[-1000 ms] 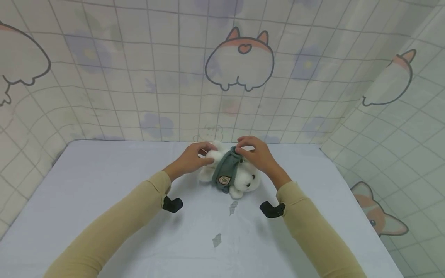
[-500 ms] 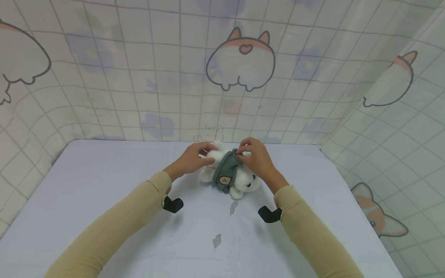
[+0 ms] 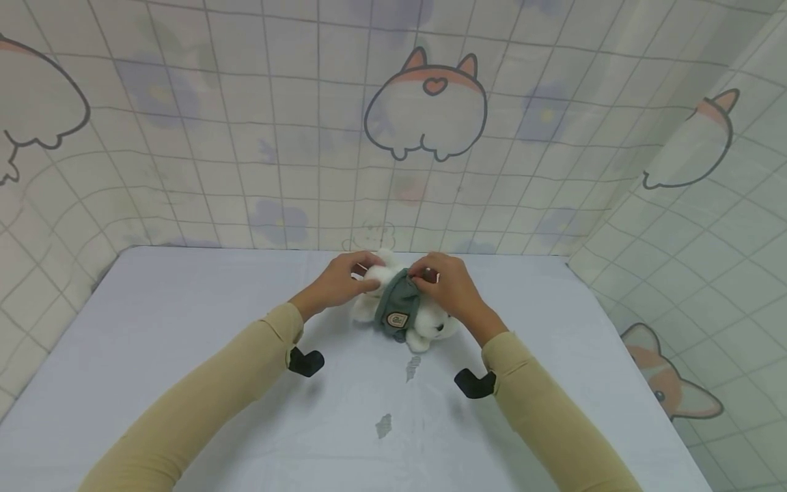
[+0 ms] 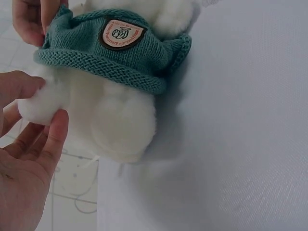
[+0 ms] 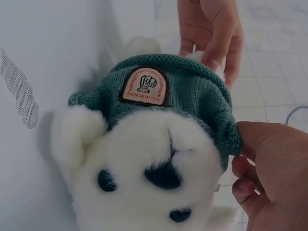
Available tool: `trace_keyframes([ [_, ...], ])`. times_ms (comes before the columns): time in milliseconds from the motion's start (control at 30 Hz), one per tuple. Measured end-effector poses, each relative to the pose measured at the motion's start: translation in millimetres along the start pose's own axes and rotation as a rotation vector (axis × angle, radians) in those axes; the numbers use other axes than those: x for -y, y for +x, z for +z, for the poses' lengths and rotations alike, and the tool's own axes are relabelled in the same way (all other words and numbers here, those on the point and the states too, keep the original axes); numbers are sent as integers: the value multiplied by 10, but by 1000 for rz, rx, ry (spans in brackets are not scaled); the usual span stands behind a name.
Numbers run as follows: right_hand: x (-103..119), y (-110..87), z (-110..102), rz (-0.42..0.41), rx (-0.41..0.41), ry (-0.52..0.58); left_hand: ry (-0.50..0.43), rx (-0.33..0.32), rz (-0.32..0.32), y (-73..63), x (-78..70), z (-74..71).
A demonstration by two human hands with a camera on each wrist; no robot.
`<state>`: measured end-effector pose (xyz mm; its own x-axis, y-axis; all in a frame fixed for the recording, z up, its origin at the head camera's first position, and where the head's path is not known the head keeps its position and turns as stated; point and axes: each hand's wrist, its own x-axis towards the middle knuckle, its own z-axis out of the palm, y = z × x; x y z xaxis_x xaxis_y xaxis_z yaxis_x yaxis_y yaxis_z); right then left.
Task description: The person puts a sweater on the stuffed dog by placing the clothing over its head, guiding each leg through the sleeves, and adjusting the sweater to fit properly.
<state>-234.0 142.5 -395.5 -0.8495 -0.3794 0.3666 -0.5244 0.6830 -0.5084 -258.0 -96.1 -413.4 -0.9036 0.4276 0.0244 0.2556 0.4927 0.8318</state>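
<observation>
A white plush bear (image 3: 433, 321) lies on its back near the far edge of the table, head toward the right. It wears a teal knitted sweater (image 4: 96, 43) with a shield-shaped patch (image 5: 145, 86). My left hand (image 3: 338, 279) holds one leg (image 4: 43, 103) of the bear between thumb and fingers. At the sweater's upper edge, my right hand (image 3: 451, 287) pinches the knit; in the right wrist view the thumb (image 5: 257, 134) presses on the sweater's side. The bear's arm on that side is hidden behind the right hand.
The white table (image 3: 246, 410) ends just behind the bear, where a curtain (image 3: 295, 137) with a grid and cartoon corgis hangs. Two grey patches (image 3: 384, 426) mark the cloth in front of the bear. Black wrist mounts (image 3: 305, 361) stick out below both cuffs.
My right hand has come slightly down and left, drawing the sweater's upper edge toward the bear's legs. The left hand keeps its hold on the leg and has not moved.
</observation>
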Motion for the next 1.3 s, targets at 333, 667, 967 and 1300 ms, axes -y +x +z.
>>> trace_keyframes([
  [333, -68, -63, -11, 111, 63, -72, -39, -26, 2, -1, 46, 6],
  [667, -129, -66, 77, 156, 128, 23, -52, -35, -16, 1, 39, 5],
  [967, -123, -12, 213, 195, 0, 40, -75, -48, 9, 7, 77, 20],
  [1300, -63, -1, 218, 271, 88, 10, -95, -69, -30, -22, 80, 44],
])
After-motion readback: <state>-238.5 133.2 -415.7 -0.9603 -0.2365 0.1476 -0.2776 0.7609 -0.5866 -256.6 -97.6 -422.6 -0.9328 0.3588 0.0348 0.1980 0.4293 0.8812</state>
